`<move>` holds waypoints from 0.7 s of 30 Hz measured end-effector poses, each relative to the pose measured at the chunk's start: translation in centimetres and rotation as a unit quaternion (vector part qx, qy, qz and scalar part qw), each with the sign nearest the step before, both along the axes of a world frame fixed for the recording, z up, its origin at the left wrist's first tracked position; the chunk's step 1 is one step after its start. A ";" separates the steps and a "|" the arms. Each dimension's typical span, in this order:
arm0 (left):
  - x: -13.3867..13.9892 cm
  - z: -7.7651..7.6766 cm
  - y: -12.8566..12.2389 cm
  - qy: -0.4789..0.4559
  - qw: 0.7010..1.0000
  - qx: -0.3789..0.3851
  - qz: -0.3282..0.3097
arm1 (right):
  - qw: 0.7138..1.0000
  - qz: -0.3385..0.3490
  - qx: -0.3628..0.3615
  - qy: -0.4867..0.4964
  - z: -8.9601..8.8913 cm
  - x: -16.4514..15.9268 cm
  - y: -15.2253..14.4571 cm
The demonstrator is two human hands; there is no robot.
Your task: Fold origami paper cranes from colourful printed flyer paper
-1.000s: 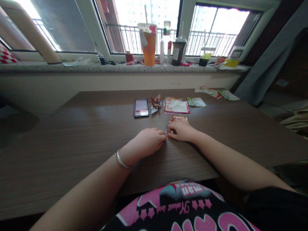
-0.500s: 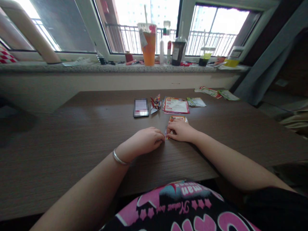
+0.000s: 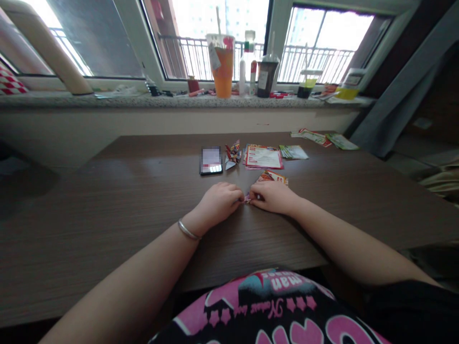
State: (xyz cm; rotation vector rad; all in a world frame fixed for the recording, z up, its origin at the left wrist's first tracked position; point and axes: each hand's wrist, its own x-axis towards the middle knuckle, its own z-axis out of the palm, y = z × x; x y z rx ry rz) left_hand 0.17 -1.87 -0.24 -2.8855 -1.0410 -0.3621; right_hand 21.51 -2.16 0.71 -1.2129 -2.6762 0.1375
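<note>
A colourful printed paper (image 3: 271, 176) lies on the table in front of me, mostly covered by my right hand (image 3: 270, 195), whose fingers are bent and closed on its near left part. My left hand (image 3: 225, 200) is closed too, its fingertips pinching the paper's left edge close to the right fingertips. A small purplish bit of the paper shows between the two hands. Beyond them lie a stack of printed sheets (image 3: 264, 157) with red borders and a folded paper piece (image 3: 233, 155) with pointed tips. A phone (image 3: 211, 161) with a lit screen rests left of that piece.
More printed leaflets (image 3: 294, 152) lie right of the stack, and others (image 3: 315, 137) at the table's far right corner. On the granite windowsill (image 3: 161, 101) stand a tall cup of orange drink (image 3: 223, 71), a dark lidded cup (image 3: 266, 79), bottles and small clutter. A grey curtain (image 3: 390, 114) hangs at right.
Both hands have shifted slightly away from me, the left one also rightward. The paper has turned, its far edge now slanting and reaching further right under my right hand.
</note>
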 end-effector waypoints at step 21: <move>-0.6 0.7 -0.4 0.047 0.997 -0.049 -0.031 | 0.997 -0.051 -0.054 0.028 -1.7 -0.2 1.7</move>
